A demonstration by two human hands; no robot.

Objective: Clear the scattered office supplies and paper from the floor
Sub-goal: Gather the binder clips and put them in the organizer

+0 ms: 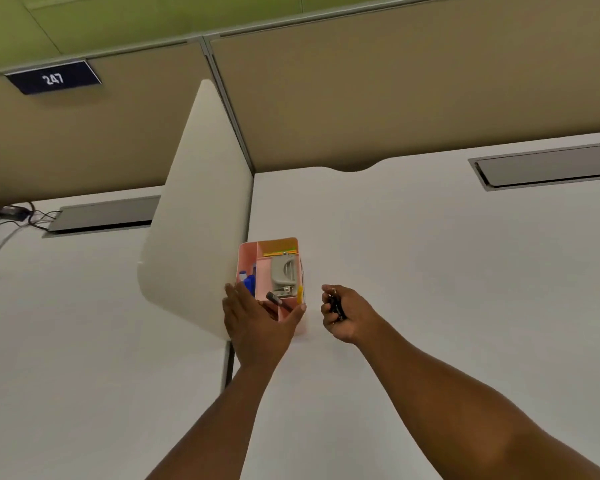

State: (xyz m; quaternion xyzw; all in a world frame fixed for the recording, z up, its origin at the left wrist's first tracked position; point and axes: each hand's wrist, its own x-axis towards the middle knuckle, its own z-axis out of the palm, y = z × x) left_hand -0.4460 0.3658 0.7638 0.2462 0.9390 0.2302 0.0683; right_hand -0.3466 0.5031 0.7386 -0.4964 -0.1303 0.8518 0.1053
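Binder clips (336,304) gripped in right hand (343,315), just right of pink organizer (248,252) steadied by left hand's (257,320) spread fingers.

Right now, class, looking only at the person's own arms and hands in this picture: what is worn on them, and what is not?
Both forearms are bare up to the picture's lower edge; no sleeve shows. The left hand and the right hand wear no gloves. No watch, bracelet or band shows on either wrist. Rings cannot be made out.

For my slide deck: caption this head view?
Left hand steadies a pink desk organizer while right hand grips small black clips.
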